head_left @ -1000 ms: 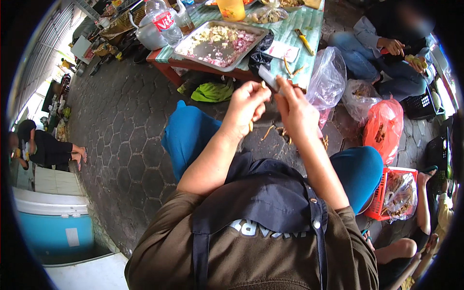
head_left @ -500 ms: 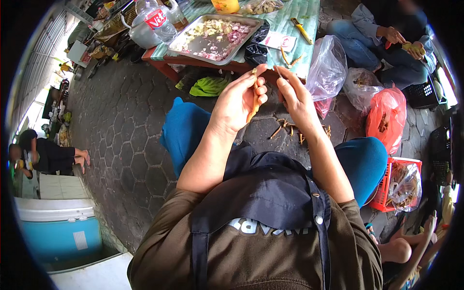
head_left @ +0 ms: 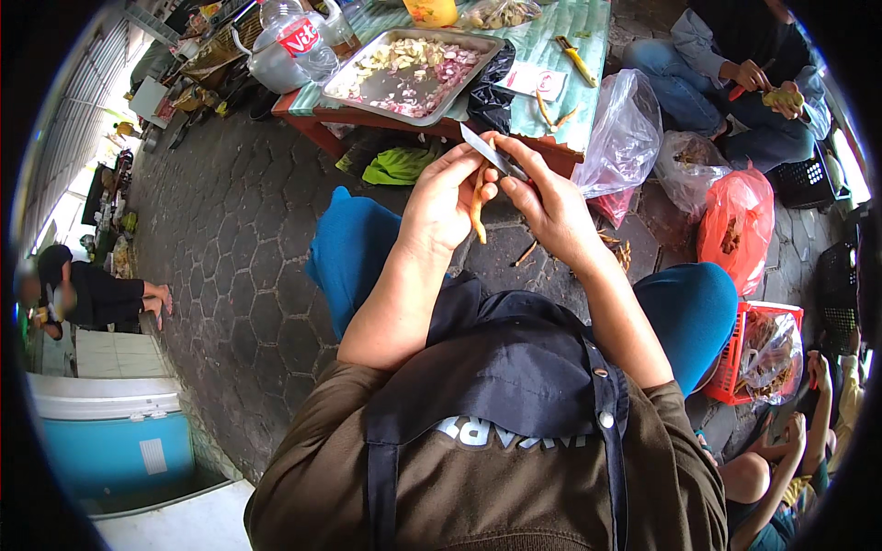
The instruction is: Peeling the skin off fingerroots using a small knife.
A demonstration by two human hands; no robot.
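My left hand point(head_left: 435, 204) is closed around a thin, orange-brown finger-shaped root point(head_left: 477, 213), whose lower end hangs below the fingers. My right hand point(head_left: 557, 209) grips a small knife point(head_left: 480, 145) with a dark handle. Its blade points up and to the left, lying across the top of the root by my left fingertips. Just beyond both hands, a metal tray point(head_left: 395, 89) of chopped pale and purplish-pink pieces sits on a low table point(head_left: 568, 138). Another forked root point(head_left: 555, 116) lies at the table's near edge.
A clear plastic bag point(head_left: 625, 138) and a red bag point(head_left: 738, 220) stand right of the table. Farther right is a red crate point(head_left: 730, 367). Root scraps point(head_left: 617, 250) litter the paving. A co-worker point(head_left: 726, 83) sits far right. A yellow-handled tool point(head_left: 576, 62) lies on the table.
My right hand has come left toward my left hand, and the knife blade, seen edge-on before, now shows broadside across the root. The root hangs more upright.
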